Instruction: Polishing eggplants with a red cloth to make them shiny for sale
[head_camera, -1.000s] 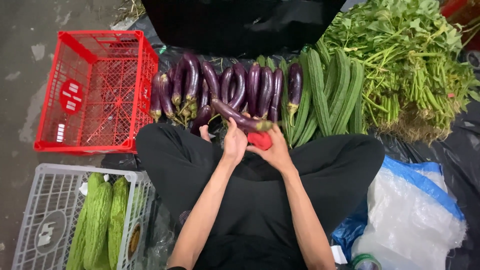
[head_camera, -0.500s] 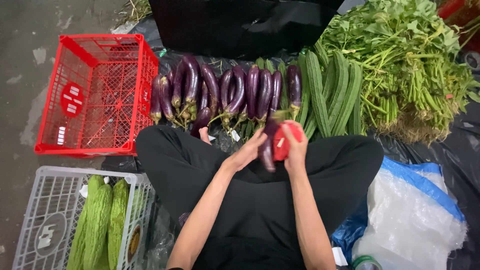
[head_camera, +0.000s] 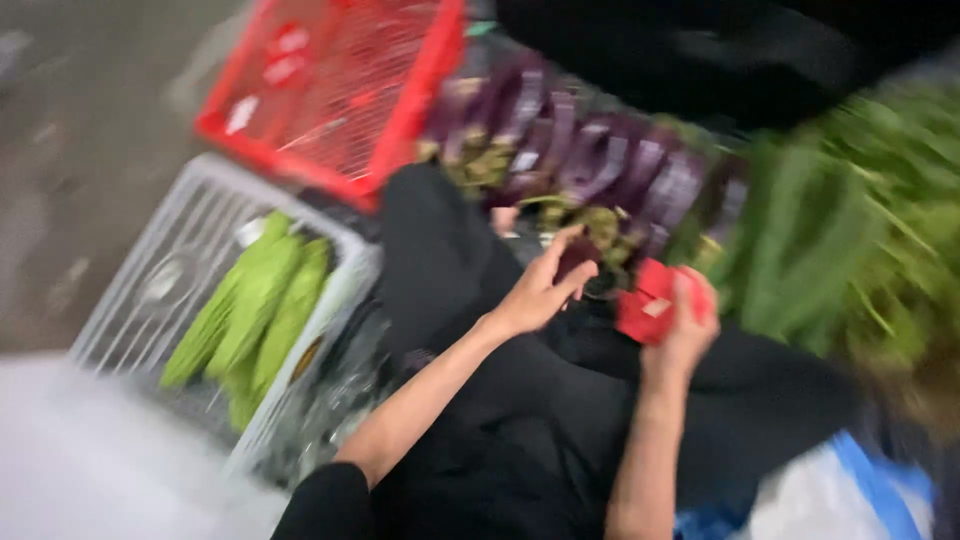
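Observation:
The picture is blurred by head motion. My right hand (head_camera: 686, 318) grips a small red flat object (head_camera: 645, 303) over my lap. My left hand (head_camera: 540, 288) is beside it with fingers spread, its fingertips touching the stem end of a purple eggplant (head_camera: 580, 255). A row of long purple eggplants (head_camera: 590, 160) lies just beyond my knees. I sit cross-legged in black clothes.
A red plastic crate (head_camera: 330, 90) stands at the upper left. A white crate (head_camera: 150, 300) with several long green gourds (head_camera: 255, 310) sits left of my knee. Leafy greens (head_camera: 870, 230) pile up at the right. Blue and white bags (head_camera: 860, 490) lie lower right.
The view has swung and tilted to the left, blurring everything. My hands have moved apart: the left hand opened near the eggplants while the right keeps the red object.

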